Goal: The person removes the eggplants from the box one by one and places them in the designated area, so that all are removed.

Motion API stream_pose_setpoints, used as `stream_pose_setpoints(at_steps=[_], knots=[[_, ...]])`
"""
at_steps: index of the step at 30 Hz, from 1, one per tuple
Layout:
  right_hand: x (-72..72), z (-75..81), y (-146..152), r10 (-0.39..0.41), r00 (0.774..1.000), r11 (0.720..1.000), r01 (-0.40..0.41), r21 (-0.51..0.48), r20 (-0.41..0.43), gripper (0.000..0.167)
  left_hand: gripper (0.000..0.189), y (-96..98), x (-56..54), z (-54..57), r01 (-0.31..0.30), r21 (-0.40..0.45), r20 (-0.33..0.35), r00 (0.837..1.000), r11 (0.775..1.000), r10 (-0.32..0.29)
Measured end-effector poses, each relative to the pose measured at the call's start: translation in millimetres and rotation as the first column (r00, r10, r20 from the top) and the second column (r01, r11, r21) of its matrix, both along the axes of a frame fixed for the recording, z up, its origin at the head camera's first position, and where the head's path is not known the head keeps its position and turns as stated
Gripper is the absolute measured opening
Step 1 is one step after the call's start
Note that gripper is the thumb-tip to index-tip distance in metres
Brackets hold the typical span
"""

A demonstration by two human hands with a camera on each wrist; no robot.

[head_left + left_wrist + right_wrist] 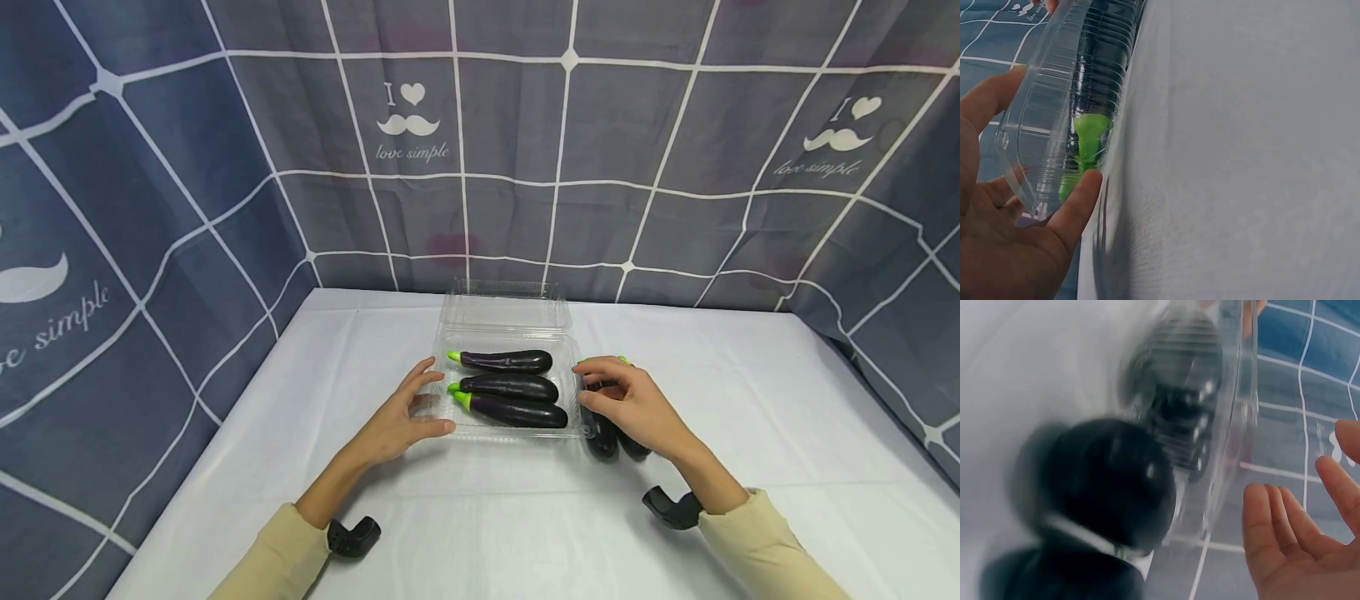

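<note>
Even light, soft shadows on white cloth, probable motion blur in the right wrist view.

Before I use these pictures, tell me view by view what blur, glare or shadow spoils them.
Head: mostly clear, with small highlights on the packed eggplants; left wrist: bright streaks on the clear container, and a shadow along the white cloth beside it; right wrist: the loose eggplants are badly blurred, the right hand noticeably crisper.
</note>
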State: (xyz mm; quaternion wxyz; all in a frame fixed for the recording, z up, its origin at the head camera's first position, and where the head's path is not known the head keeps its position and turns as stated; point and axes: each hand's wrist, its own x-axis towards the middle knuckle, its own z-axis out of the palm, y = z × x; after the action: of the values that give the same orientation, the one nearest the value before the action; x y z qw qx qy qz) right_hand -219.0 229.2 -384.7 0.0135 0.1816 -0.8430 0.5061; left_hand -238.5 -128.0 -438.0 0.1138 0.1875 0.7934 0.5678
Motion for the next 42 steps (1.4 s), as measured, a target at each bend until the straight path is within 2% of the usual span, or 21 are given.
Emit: stream_pose_setpoints(at_steps=[6,17,23,30,38,42], knots=[[-7.3,-5.1,-19.1,0.047,0.999,0.999,-0.047,-0.013,0.014,0.03,0.081,2.3,0.5,0.4,0.001,0.0,0.001,1.0,1.0,-0.001],[-14.3,-11.7,-37.7,0.152,0.984,0.988,-0.152,-0.011,0.095,0.035,0.081,5.3,-1.3,1.2,-0.009,-0.016,0.002,1.0,1.0,0.009],[-18.3,-19.5,-48.2,0.216,0.973,0.975,-0.22,0.043,0.086,0.034,0.077,8.0,-0.8,0.0,-0.029,-0.038,0.004,1.0,0.999,0.029],[-20.3,-23.2,-54.2,0.23,0.972,0.967,-0.233,0.099,0.042,0.031,0.074,8.1,-0.2,-0.7,-0.045,-0.057,-0.026,0.999,0.997,0.044],[-22.7,-23.9,-60.5,0.254,0.963,0.944,-0.266,0.193,0.085,0.029,0.076,6.2,-0.1,-1.5,-0.058,-0.049,-0.012,0.998,0.997,0.057],[-23.6,-23.6,-62.8,0.252,0.965,0.938,-0.262,0.225,0.074,0.028,0.077,5.7,-0.6,-2.0,-0.055,-0.039,-0.015,0.998,0.998,0.054]])
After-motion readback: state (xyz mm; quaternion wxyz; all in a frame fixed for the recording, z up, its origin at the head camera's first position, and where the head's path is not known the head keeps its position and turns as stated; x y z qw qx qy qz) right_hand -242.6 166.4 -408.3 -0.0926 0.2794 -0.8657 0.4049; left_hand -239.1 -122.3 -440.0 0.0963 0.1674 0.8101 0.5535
